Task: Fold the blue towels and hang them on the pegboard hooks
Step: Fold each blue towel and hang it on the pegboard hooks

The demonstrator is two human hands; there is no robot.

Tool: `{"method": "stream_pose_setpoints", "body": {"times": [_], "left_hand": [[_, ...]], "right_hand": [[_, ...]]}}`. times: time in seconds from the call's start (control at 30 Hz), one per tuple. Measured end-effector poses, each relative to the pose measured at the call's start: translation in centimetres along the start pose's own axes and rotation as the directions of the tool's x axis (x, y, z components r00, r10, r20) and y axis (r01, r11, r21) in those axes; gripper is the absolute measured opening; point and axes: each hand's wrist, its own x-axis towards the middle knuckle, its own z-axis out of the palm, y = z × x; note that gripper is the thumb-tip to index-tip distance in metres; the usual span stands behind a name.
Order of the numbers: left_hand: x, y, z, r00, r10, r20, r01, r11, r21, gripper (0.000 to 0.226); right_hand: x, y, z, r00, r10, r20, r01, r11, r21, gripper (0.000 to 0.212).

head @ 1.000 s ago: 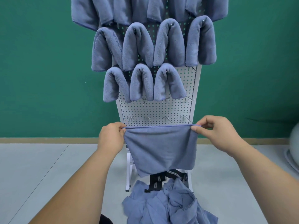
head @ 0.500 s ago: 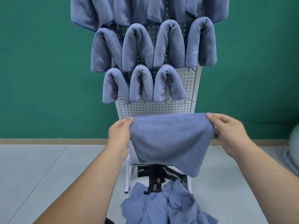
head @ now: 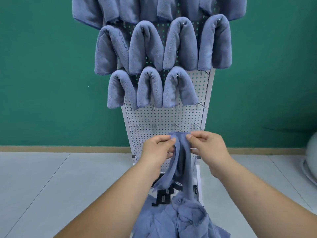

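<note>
A blue towel (head: 181, 162) hangs folded in half between my hands, in front of the lower part of the white pegboard (head: 164, 117). My left hand (head: 158, 149) pinches its top left edge and my right hand (head: 208, 146) pinches its top right edge, the two close together. Several folded blue towels (head: 149, 88) hang on hooks in rows higher up. Bare metal hooks (head: 176, 127) stick out just above my hands. A heap of loose blue towels (head: 180, 220) lies at the bottom.
The pegboard stands on a white frame (head: 198, 170) before a green wall (head: 42, 74). Black straps (head: 163, 194) lie at its foot. A pale round object (head: 310, 162) sits at the right edge on the grey floor.
My hands have come together, folding the spread towel in half so it hangs narrow. They have also dropped slightly, below the lowest visible hooks.
</note>
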Motion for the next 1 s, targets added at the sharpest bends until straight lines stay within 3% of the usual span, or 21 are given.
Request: {"method": "stream_pose_setpoints", "body": {"times": [0.3, 0.43, 0.53, 0.6, 0.67, 0.7, 0.77, 0.9, 1.0], "left_hand": [[-0.9, -0.1, 0.7, 0.998, 0.063, 0.016, -0.064, 0.998, 0.026, 0.007], [-1.1, 0.2, 0.4, 0.993, -0.021, 0.117, 0.037, 0.990, -0.136, 0.023], [-1.2, 0.7, 0.0, 0.980, -0.036, 0.197, 0.065, 0.988, -0.142, 0.033], [-1.2, 1.2, -0.3, 0.971, -0.030, 0.238, 0.051, 0.995, -0.083, 0.032], [-1.0, 1.4, -1.2, 0.977, 0.055, 0.208, -0.088, 0.984, 0.152, 0.025], [-0.5, 1.3, -1.9, 0.973, 0.140, 0.182, -0.197, 0.917, 0.347, 0.024], [0.4, 1.0, -3.4, 0.949, 0.254, 0.188, -0.314, 0.689, 0.653, 0.026], [1.2, 0.7, -5.2, 0.927, 0.241, 0.288, -0.366, 0.408, 0.836, 0.010], [1.5, 1.0, -5.7, 0.883, 0.352, 0.311, -0.407, 0.242, 0.881, 0.006]], "right_hand": [[-0.7, 1.1, 2.0, 0.962, -0.260, -0.081, 0.213, 0.903, -0.373, 0.004], [-1.4, 1.3, 2.4, 0.940, -0.340, -0.026, 0.278, 0.810, -0.516, 0.015], [-1.6, 1.3, 2.3, 0.940, -0.340, -0.017, 0.280, 0.800, -0.531, 0.021], [-1.3, 1.0, 1.9, 0.948, -0.316, -0.035, 0.257, 0.828, -0.499, 0.016], [-0.6, 0.9, 1.4, 0.955, -0.294, -0.035, 0.243, 0.846, -0.474, 0.010], [-0.3, 0.8, 1.0, 0.958, -0.287, -0.030, 0.240, 0.851, -0.467, 0.008], [0.0, 0.6, 0.3, 0.962, -0.275, -0.001, 0.248, 0.868, -0.430, 0.005], [0.2, -0.1, -1.2, 0.956, -0.285, 0.069, 0.290, 0.883, -0.370, 0.009], [0.6, -0.1, -2.2, 0.957, -0.281, 0.071, 0.284, 0.855, -0.435, 0.008]]}}
